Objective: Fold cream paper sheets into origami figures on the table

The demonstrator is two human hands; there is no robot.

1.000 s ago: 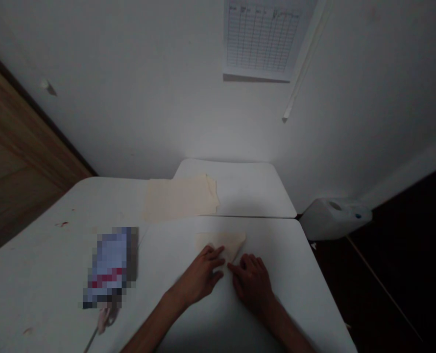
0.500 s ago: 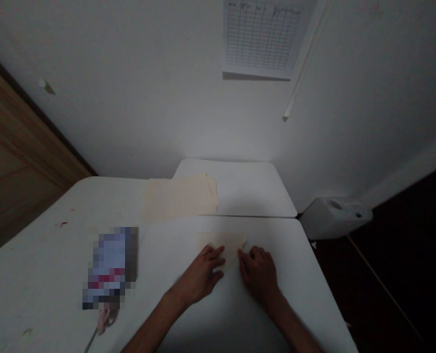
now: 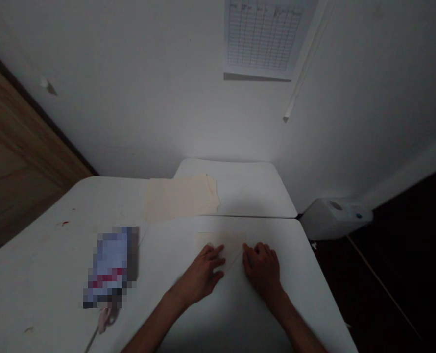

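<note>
Remote log: folded cream sheet [image 3: 221,243] on white folding table [image 3: 295,264] | left hand [image 3: 201,274], fingers spread, resting on its lower edge; right hand [image 3: 262,267], fingers loosely together at its right corner; neither pinching; apparently pinning it flat | cream sheet stack [image 3: 179,198] beyond

The pixelated object [image 3: 110,267] cannot be identified, and the wall chart [image 3: 262,37] is cut off above
</note>
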